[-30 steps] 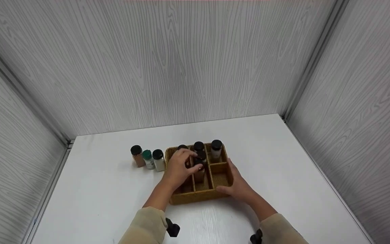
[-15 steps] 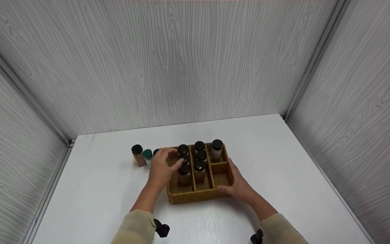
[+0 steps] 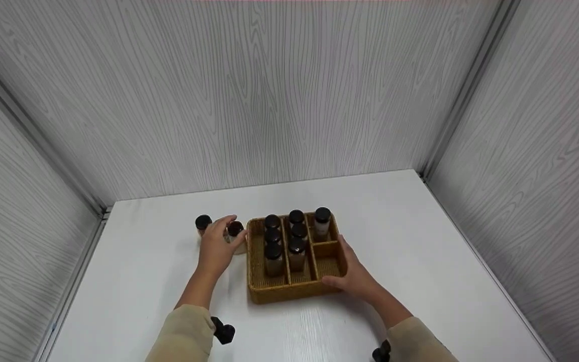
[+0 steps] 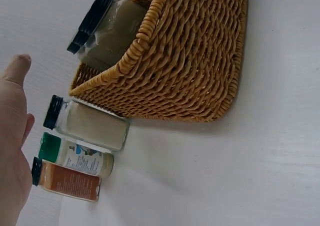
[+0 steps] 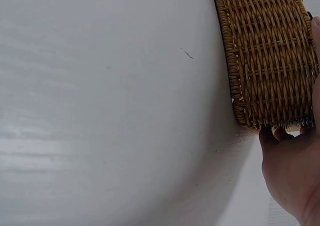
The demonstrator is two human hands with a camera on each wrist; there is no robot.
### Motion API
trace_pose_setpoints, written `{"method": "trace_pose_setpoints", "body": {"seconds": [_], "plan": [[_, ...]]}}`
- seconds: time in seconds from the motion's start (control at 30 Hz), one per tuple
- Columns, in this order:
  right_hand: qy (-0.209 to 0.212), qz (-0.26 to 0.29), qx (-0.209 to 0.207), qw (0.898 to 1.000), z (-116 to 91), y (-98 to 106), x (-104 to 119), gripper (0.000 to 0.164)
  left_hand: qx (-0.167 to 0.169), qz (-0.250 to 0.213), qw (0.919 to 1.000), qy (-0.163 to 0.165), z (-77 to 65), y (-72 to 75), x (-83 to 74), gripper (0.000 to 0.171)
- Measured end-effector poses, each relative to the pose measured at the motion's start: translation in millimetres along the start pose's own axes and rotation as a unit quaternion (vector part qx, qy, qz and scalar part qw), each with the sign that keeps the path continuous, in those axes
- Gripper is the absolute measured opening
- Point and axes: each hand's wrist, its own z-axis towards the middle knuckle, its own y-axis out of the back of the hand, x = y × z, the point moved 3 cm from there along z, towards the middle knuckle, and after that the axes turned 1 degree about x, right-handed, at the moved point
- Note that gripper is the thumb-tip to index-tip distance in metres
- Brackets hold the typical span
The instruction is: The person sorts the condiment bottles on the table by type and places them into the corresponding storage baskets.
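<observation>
My left hand (image 3: 215, 251) hovers by the spice jars left of the basket, thumb and fingers spread around a black-capped jar of pale powder (image 4: 95, 126). In the left wrist view the thumb is apart from its cap. Beside it stand a green-capped jar (image 4: 82, 158) and a black-capped jar of reddish-brown spice (image 4: 70, 182), both partly behind the hand in the head view. My right hand (image 3: 357, 279) grips the right front corner of the divided wicker basket (image 3: 294, 290), thumb at the front rim, fingers along the right side.
Black-capped jars stand in the basket: three in the left compartment (image 3: 273, 264), three in the middle one (image 3: 297, 256), and one at the back right (image 3: 322, 223). White table surface (image 3: 410, 241) lies around it, with grey wood-grain panels (image 3: 269, 100) behind and at both sides.
My left hand has moved left, from over the jars in the basket to the jars outside it. The right hand stays on the basket corner, and the basket has not visibly moved.
</observation>
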Motion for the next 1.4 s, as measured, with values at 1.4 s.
{"method": "trace_pose_setpoints", "body": {"seconds": [1.4], "plan": [[0.002, -0.005, -0.005, 1.000, 0.1, -2.6, -1.8, 0.133, 0.079, 0.106, 0.9909, 0.024, 8.2, -6.4, 16.5, 0.055]]}}
